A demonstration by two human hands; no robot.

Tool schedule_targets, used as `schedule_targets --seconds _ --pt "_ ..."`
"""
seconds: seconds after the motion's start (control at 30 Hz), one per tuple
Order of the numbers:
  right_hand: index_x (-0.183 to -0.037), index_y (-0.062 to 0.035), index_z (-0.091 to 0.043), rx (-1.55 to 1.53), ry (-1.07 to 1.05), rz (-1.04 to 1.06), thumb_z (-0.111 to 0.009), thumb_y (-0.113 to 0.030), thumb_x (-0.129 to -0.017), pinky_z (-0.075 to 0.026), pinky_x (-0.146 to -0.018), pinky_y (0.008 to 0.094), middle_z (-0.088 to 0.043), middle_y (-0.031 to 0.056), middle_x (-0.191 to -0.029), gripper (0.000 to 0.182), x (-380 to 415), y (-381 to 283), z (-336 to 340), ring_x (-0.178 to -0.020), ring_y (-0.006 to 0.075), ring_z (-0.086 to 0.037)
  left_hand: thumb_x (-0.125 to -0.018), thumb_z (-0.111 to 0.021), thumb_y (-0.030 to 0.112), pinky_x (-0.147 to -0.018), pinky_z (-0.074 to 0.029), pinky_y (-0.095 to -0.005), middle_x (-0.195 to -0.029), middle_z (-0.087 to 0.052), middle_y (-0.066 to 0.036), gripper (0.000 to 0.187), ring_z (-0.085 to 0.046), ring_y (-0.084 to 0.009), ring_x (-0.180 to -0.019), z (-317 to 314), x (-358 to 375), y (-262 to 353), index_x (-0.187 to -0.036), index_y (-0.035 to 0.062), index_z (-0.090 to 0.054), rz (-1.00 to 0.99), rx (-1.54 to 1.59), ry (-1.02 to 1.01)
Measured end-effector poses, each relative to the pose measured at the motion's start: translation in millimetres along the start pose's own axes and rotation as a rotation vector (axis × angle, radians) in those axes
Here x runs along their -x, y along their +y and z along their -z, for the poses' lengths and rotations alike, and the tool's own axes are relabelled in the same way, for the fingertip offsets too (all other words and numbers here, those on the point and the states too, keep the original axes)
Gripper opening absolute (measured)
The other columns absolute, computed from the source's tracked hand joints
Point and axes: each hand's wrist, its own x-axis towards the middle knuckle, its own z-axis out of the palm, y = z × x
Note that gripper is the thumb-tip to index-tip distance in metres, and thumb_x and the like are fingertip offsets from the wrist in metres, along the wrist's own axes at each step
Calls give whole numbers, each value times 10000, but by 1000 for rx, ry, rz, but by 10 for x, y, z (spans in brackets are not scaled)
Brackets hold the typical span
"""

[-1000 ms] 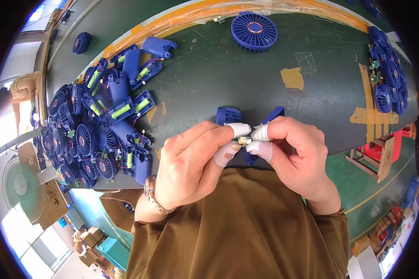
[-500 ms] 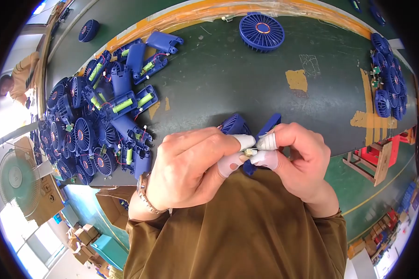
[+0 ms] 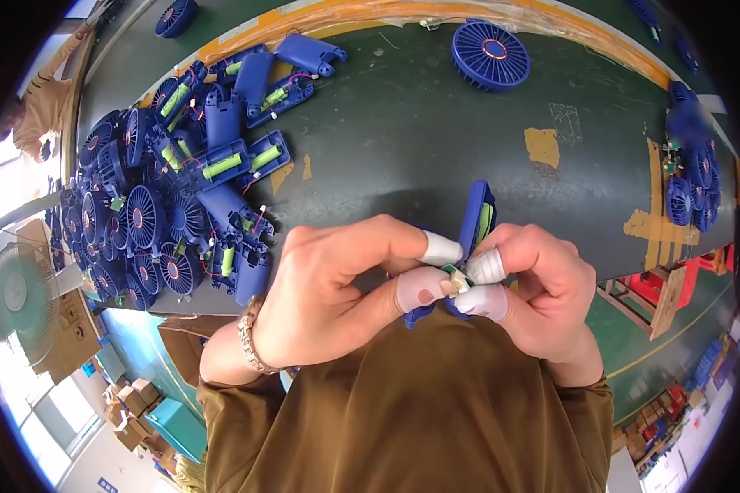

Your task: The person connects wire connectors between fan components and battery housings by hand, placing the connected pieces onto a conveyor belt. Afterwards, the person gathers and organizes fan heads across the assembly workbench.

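Note:
Close to my body at the table's near edge, my left hand (image 3: 349,292) and my right hand (image 3: 538,287) meet, with white coverings on thumbs and forefingers. Between their pinched fingertips is a small green circuit board with a whitish connector (image 3: 459,283); both hands grip it. A blue handle housing (image 3: 475,215) with a green-yellow cell stands just beyond my right fingertips. More blue plastic (image 3: 420,315) shows below my left fingers, mostly hidden by them.
Blue fan heads (image 3: 144,218) and open housings with cells (image 3: 222,164) are heaped at the left. One fan (image 3: 491,54) lies at the far edge, another pile (image 3: 699,168) at the right. A person (image 3: 41,111) is at the far left.
The view has shifted slightly. The blue housing beside my right hand now stands more upright and shows its cell. The board between my fingertips has turned and shows more green.

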Motion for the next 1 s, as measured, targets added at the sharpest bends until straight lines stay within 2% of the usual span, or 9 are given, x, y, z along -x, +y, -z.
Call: schedule_targets --seconds 0.13,0.27,0.43,0.57,0.67,0.83,0.9,0.97,1.0 --pt "-928 30 -630 -65 -46 -84 -751 8 -849 -525 -611 255 -696 107 -907 146 30 -43 19 -708 128 -677 -823 -811 106 -560 -496 -264 -747 -713 -104 220 -677 -168 -603 29 1 -1 -958 -24 -696 -163 -157 14" --pt "-929 25 -639 -103 15 -212 -747 4 -857 -522 -592 245 -700 80 -854 132 35 -94 -37 -685 110 -676 -837 -788 98 -501 -465 -289 -701 -681 -89 178 -639 -192 -546 19 28 -33 -927 4 -666 -330 -307 38" --pt "-918 17 -644 19 -17 -61 -744 1 -862 -513 -563 240 -695 54 -802 116 22 -40 -46 -629 81 -655 -824 -721 -3 -521 -501 -378 -766 -651 -102 146 -631 -293 -604 73 47 -13 -937 8 -629 -290 -216 -40" --pt "-873 10 -637 -133 -51 -253 -752 -2 -854 -503 -530 228 -689 47 -768 117 40 -81 -37 -617 65 -647 -795 -725 -9 -529 -497 -394 -750 -627 -106 179 -617 -310 -604 90 36 -48 -941 3 -624 -368 -208 -102" --pt "-853 -3 -638 -315 -40 -405 -759 -6 -846 -485 -496 213 -681 33 -730 121 7 -101 -90 -593 57 -634 -844 -752 81 -510 -496 -341 -719 -663 -118 146 -649 -266 -576 100 23 -75 -865 11 -626 -432 -257 -113" --pt "-897 -19 -668 -357 -163 -589 -752 -1 -843 -438 -450 197 -673 15 -707 101 -292 -9 81 -534 51 -595 -854 -756 109 -611 -521 -328 -763 -657 -104 146 -665 -265 -672 180 -85 -20 -905 13 -659 -280 -309 -109" --pt "-994 -11 -677 -340 5 -365 -713 1 -873 -465 -541 197 -689 20 -797 127 -576 221 74 -653 50 -614 -929 -687 91 -730 -531 -287 -909 -688 -72 130 -663 -134 -800 391 -419 -56 -995 -17 -656 -20 -277 -54" --pt "-1031 -10 -663 -368 365 -10 -695 2 -890 -487 -629 216 -690 30 -879 146 -897 341 -102 -761 59 -622 -999 -602 101 -749 -538 -271 -946 -677 -55 169 -652 -117 -797 680 -769 -112 -1106 -30 -610 -101 -108 41" --pt "-1037 -11 -658 -294 461 -19 -689 1 -894 -496 -663 228 -688 33 -907 146 -965 489 -95 -788 67 -624 -1009 -595 123 -752 -540 -272 -948 -678 -61 179 -649 -113 -804 847 -942 -30 -1097 -32 -613 -146 -187 139"
